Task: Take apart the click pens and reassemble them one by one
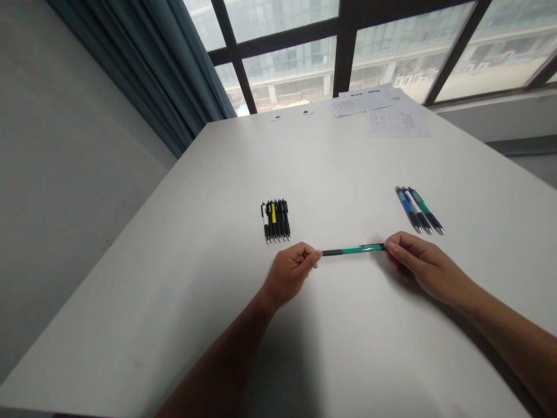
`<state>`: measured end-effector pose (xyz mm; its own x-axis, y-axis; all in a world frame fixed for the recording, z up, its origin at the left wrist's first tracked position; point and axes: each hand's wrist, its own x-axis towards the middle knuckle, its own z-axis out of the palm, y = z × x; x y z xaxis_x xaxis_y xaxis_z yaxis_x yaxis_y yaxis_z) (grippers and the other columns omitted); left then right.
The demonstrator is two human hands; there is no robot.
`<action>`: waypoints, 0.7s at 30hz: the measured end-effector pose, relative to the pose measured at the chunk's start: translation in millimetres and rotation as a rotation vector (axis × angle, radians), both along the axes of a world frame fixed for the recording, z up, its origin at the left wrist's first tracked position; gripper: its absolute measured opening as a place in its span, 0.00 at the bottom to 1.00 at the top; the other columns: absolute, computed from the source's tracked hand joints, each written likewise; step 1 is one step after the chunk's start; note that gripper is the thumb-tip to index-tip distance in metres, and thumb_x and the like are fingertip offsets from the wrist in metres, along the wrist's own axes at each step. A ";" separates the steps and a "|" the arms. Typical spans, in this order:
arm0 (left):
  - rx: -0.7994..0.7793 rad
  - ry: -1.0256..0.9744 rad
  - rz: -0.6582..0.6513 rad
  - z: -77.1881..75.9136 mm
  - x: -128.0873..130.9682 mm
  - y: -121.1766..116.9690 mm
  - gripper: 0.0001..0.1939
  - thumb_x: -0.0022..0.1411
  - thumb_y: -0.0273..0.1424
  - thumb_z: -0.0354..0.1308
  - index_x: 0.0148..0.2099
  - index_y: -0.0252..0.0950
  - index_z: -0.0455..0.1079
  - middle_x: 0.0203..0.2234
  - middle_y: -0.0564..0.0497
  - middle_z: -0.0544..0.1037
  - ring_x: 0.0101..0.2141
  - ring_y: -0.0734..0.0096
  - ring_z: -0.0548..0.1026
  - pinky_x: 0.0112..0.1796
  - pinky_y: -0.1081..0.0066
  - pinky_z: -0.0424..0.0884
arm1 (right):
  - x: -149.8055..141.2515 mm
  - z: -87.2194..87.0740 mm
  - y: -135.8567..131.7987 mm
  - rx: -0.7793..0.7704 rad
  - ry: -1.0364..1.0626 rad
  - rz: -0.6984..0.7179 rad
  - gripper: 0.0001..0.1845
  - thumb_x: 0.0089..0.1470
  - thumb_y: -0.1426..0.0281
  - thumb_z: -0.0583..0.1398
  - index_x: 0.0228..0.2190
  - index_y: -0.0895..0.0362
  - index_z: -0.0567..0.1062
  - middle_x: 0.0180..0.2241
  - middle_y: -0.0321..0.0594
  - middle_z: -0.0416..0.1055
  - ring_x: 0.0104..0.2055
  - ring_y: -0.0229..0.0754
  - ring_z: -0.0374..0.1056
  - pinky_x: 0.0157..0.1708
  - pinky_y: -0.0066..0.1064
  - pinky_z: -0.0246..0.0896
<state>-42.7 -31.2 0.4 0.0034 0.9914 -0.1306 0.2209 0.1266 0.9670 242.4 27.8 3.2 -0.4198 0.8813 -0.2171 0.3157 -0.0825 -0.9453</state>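
Note:
A green pen (353, 250) with a black grip lies level just above the white table (209, 302), held at both ends. My left hand (290, 271) pinches its tip end with closed fingers. My right hand (416, 261) pinches the clip end. Behind my left hand, a row of several black pens (275, 220), one with a yellow barrel and one white, lies side by side. Three pens (419, 210), blue, white and green, lie behind my right hand.
Printed paper sheets (383, 110) lie at the table's far edge near the window. Two small dark dots (306, 112) sit on the far edge too. A blue curtain (165, 75) hangs at the back left, beside a grey wall.

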 end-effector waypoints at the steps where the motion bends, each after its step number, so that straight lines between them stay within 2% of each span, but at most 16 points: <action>1: 0.005 -0.004 -0.001 0.0 0.1 0.1 0.19 0.65 0.47 0.59 0.33 0.34 0.71 0.20 0.57 0.68 0.20 0.79 0.61 0.22 0.77 0.56 | -0.1 -0.5 -0.2 -0.012 0.025 -0.004 0.20 0.65 0.50 0.56 0.31 0.53 0.66 0.21 0.30 0.62 0.21 0.35 0.57 0.22 0.29 0.51; 10: 0.015 -0.044 0.007 -1.6 1.1 -0.2 0.14 0.64 0.41 0.62 0.39 0.35 0.71 0.18 0.61 0.63 0.19 0.80 0.57 0.21 0.77 0.50 | -0.9 -3.2 -0.3 -0.002 0.076 0.001 0.16 0.64 0.53 0.59 0.39 0.53 0.68 0.21 0.28 0.61 0.22 0.35 0.59 0.22 0.28 0.52; 21: 0.027 -0.084 0.011 -3.6 0.8 0.2 0.12 0.62 0.38 0.64 0.41 0.35 0.71 0.19 0.61 0.63 0.20 0.81 0.58 0.21 0.77 0.51 | 1.4 -6.7 0.3 0.037 0.030 0.008 0.15 0.64 0.53 0.58 0.40 0.51 0.68 0.20 0.28 0.61 0.21 0.35 0.57 0.20 0.28 0.50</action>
<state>-41.9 -31.0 -3.2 0.0023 0.9946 -0.1038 0.1374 0.1025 0.9852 243.8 28.2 -3.5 -0.4323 0.8853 -0.1714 0.2877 -0.0448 -0.9567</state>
